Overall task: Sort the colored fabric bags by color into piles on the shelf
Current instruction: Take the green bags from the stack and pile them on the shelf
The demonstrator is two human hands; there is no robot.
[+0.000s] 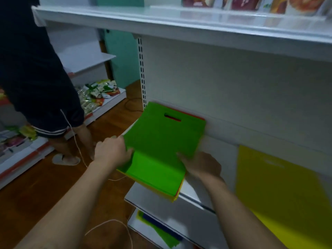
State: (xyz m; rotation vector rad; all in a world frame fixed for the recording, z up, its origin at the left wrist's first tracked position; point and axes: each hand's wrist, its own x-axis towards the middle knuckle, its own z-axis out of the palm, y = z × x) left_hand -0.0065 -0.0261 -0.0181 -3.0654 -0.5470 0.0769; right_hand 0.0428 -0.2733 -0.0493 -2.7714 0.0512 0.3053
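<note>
Green bag (165,133) lifted off stack, left hand (112,152) and right hand (202,166) pinching its near corners

Dim cool indoor light, motion blur throughout, wide-angle bending at edges, soft shadows

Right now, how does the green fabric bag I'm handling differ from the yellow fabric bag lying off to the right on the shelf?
The green fabric bag tops a mixed stack and is bent upward, its handle slot showing; the yellow fabric bag lies flat, apart from that stack. The left hand and right hand hold the green one; neither touches the yellow one. Both rest on the same white shelf.
</note>
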